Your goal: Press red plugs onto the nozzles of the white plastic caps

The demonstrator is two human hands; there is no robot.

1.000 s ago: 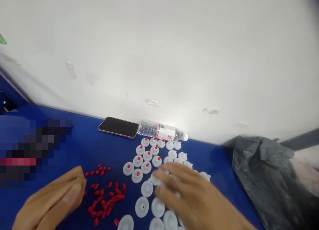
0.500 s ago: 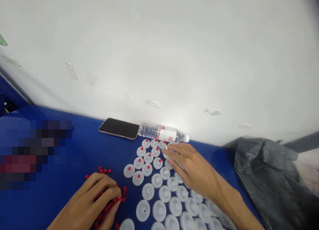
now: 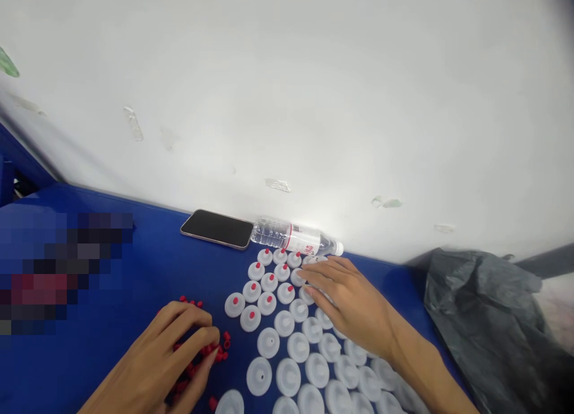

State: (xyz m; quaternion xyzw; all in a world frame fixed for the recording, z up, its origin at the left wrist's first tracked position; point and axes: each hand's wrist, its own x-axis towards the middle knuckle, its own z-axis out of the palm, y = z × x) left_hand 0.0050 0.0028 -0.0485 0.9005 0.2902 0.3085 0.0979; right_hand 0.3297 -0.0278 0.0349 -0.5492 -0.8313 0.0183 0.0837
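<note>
Low on the left, my left hand (image 3: 168, 354) curls over a pile of small red caps (image 3: 192, 366). Its thumb and fingertips close together on red caps at the pile's right side, partly hiding them. My right hand (image 3: 354, 300) reaches over the back right of a group of translucent white disc lids with nozzles (image 3: 317, 370). Its fingers are stretched out and apart, fingertips at a white lid (image 3: 296, 277); whether they touch it I cannot tell. Several lids at the back left carry red caps on their nozzles, such as one lid (image 3: 250, 319). Others have bare nozzles.
A black-screened phone (image 3: 217, 228) and a clear water bottle (image 3: 273, 233) lie along the white wall (image 3: 287, 103). A dark plastic bag (image 3: 484, 312) sits right of my right arm. The table (image 3: 147, 252) is blue. A pixelated patch covers the left side.
The view has shifted slightly. My left fingers have shifted a little over the red caps, and my right fingertips have moved slightly at the white lids.
</note>
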